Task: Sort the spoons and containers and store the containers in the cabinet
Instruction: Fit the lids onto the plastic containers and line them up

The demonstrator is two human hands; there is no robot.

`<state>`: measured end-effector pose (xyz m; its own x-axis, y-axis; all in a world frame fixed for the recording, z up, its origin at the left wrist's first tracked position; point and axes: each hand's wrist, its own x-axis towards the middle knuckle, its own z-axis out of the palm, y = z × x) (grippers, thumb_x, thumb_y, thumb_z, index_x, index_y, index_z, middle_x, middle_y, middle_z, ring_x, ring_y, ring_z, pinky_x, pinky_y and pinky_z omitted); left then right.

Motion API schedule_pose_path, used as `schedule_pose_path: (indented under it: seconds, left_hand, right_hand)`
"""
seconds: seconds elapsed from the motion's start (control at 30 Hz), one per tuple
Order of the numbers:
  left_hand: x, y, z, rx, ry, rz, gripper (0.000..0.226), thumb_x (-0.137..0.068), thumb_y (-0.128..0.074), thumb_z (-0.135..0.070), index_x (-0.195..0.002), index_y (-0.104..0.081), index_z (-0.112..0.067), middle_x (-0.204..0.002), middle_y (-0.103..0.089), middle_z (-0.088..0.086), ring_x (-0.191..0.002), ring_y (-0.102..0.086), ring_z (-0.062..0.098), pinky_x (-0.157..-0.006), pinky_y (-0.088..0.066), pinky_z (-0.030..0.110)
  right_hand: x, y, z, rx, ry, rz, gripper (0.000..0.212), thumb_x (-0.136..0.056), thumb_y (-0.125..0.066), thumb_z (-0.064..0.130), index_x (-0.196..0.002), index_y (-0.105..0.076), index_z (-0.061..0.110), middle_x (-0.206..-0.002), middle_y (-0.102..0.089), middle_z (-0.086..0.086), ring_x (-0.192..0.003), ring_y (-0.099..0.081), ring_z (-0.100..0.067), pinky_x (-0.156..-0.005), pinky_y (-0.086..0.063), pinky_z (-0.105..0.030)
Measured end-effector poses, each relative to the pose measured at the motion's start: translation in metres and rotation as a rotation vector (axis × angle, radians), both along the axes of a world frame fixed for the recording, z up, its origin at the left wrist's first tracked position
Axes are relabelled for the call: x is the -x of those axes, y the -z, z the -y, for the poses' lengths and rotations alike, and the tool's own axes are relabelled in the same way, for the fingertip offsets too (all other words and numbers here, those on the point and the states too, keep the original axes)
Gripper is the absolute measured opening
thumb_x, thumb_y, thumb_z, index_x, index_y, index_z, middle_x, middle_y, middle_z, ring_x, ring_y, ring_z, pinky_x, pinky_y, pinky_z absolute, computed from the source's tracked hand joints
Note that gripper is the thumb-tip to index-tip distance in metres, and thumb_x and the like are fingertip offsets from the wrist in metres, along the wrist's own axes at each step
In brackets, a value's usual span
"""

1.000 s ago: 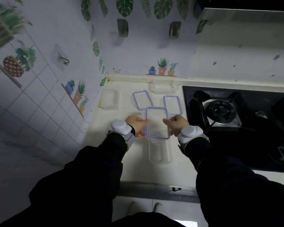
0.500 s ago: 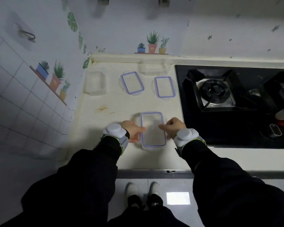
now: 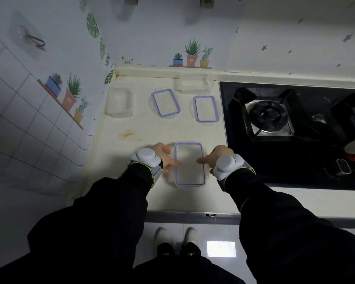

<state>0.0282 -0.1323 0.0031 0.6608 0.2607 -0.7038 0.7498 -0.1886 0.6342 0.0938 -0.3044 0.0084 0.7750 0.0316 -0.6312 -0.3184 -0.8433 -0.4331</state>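
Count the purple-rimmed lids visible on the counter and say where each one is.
3. One lid sits on a container near the counter's front edge, between the left hand and right hand. Two loose lids lie farther back: one centre-left, one beside the stove.

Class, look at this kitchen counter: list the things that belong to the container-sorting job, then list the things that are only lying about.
Part of the job:
- lidded container between the left hand and right hand
- two loose lids
- open container
- clear container by the wall

Just there:
- gas stove
- wall hook
- plant stickers
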Motion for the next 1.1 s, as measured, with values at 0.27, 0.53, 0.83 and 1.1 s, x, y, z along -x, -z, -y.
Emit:
schedule_pose_path:
  seconds: [0.27, 0.53, 0.83, 1.1]
  left_hand:
    - [-0.003, -0.001, 0.004, 0.127, -0.114, -0.049, 0.023, -0.076, -0.073, -0.002, -0.077, -0.052, -0.009, -0.083, -0.056, 0.009, -0.088, -0.059, 0.026, -0.087, -0.053, 0.035]
    - [0.001, 0.001, 0.010, 0.112, -0.131, -0.005, 0.020, -0.079, -0.070, -0.001, -0.078, -0.052, -0.011, -0.080, -0.056, 0.009, -0.086, -0.057, 0.025, -0.078, -0.052, 0.032]
    - [0.025, 0.002, 0.053, -0.369, 0.342, 0.028, 0.124, -0.051, -0.087, -0.047, -0.143, -0.012, -0.012, -0.134, -0.032, 0.001, -0.129, -0.036, 0.019, -0.107, -0.037, 0.039]
    - [0.030, -0.002, 0.051, -0.485, 0.483, -0.050, 0.149, -0.043, -0.088, -0.047, -0.143, 0.014, -0.004, -0.148, -0.016, 0.014, -0.140, -0.020, 0.029, -0.112, -0.029, 0.041]
  right_hand:
    - [-0.008, 0.016, 0.002, -0.157, 0.019, -0.090, 0.028, -0.065, -0.082, 0.027, -0.065, -0.057, 0.016, -0.086, -0.069, -0.014, -0.080, -0.068, -0.029, -0.084, -0.058, -0.046]
    - [-0.018, 0.005, -0.007, -0.154, -0.098, -0.144, 0.041, -0.070, -0.079, 0.020, -0.104, -0.058, 0.010, -0.100, -0.064, -0.015, -0.084, -0.068, -0.031, -0.075, -0.061, -0.040]
    - [-0.018, -0.009, -0.020, -0.073, -0.452, -0.018, 0.079, -0.079, -0.072, 0.027, -0.146, -0.030, 0.032, -0.140, -0.051, -0.005, -0.121, -0.057, -0.032, -0.101, -0.048, -0.039]
    - [-0.026, -0.005, -0.027, -0.083, -0.465, -0.100, 0.066, -0.081, -0.069, 0.022, -0.138, -0.036, 0.022, -0.112, -0.054, -0.005, -0.111, -0.062, -0.036, -0.092, -0.054, -0.049]
